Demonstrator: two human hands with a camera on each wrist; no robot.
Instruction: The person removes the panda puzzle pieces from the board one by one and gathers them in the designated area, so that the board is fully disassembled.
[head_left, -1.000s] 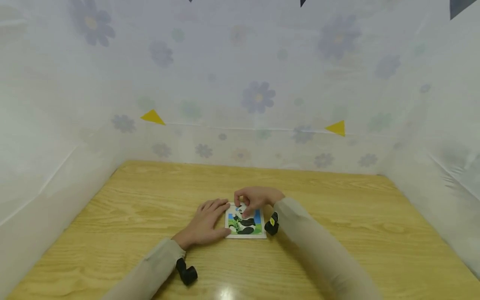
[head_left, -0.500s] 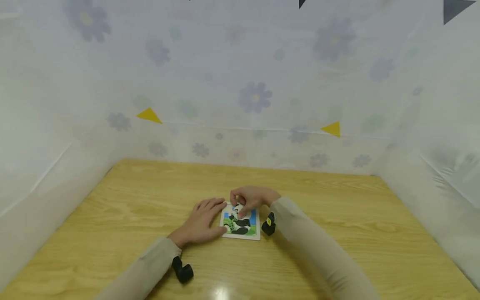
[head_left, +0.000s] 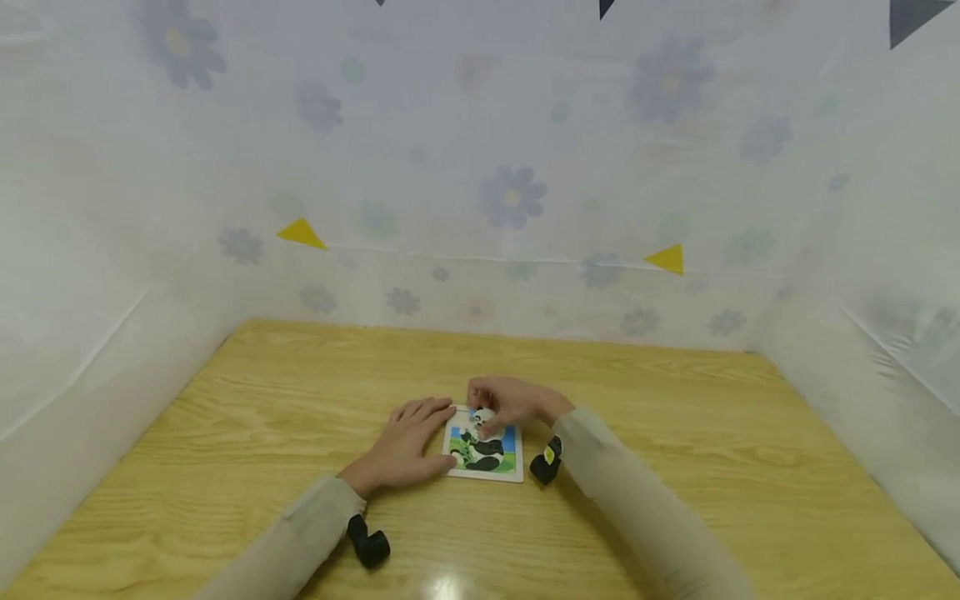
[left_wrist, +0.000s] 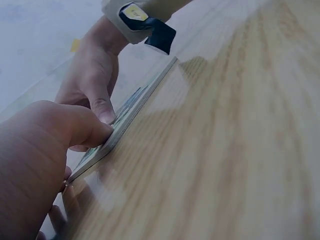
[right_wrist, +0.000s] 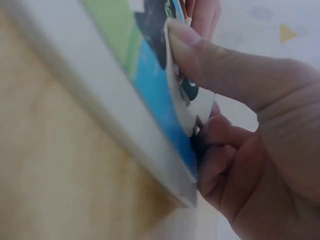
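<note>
A small panda puzzle in a white frame (head_left: 487, 467) lies flat on the wooden table (head_left: 675, 433). My left hand (head_left: 408, 437) rests flat on the table at the frame's left side. Its thumb (left_wrist: 82, 131) presses the frame's edge (left_wrist: 137, 111). My right hand (head_left: 501, 402) is at the frame's far edge and pinches a black-and-white puzzle piece (head_left: 483, 417) between thumb and fingers. In the right wrist view the piece (right_wrist: 186, 102) stands tilted up off the blue part of the picture (right_wrist: 152, 87), with the thumb (right_wrist: 220, 72) on top of it.
A black wrist camera (head_left: 370, 543) sits at my left sleeve and another (head_left: 545, 461) at my right sleeve. White sheets with faded flowers (head_left: 513, 196) wall in the table at the back and both sides, with yellow triangles (head_left: 302, 233) on the back sheet.
Both hands stay at the puzzle. My right hand has drawn slightly nearer over the top of the picture, still holding the piece. The left hand has not moved.
</note>
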